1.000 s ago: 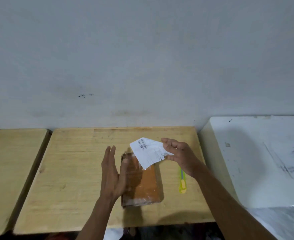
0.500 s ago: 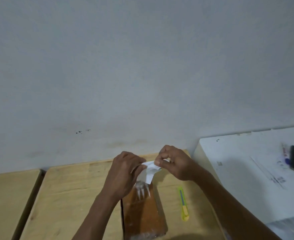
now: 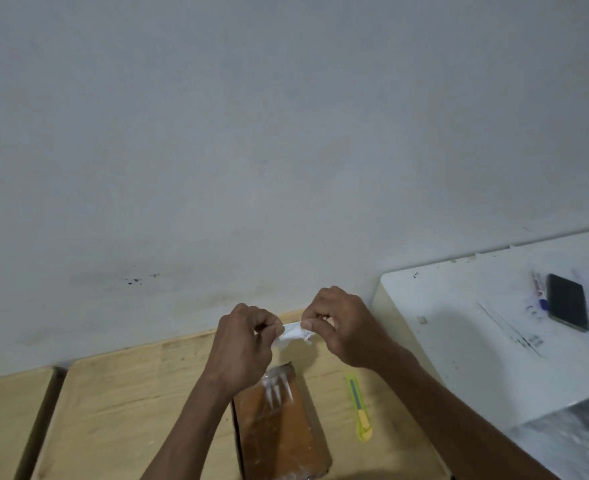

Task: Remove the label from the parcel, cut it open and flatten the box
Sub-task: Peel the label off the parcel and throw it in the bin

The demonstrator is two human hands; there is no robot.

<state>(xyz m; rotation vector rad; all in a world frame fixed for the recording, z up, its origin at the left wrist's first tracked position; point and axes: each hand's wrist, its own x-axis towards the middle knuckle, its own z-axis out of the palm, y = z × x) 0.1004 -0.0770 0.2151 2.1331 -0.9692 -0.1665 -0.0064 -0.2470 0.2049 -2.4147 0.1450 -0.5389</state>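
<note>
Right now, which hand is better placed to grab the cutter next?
Right hand. The cutter lies on the wooden table just below that wrist, right of the parcel. The left hand would have to cross the parcel. Both pinch the crumpled label.

Head view, forward toward wall (image 3: 286, 133)

The label (image 3: 293, 333) was crumpled between both hands (image 3: 248, 341), its print unreadable. The parcel's (image 3: 279, 431) near end ran off the bottom edge. Marks on the white worktop (image 3: 459, 323) were too blurred to read.
</note>
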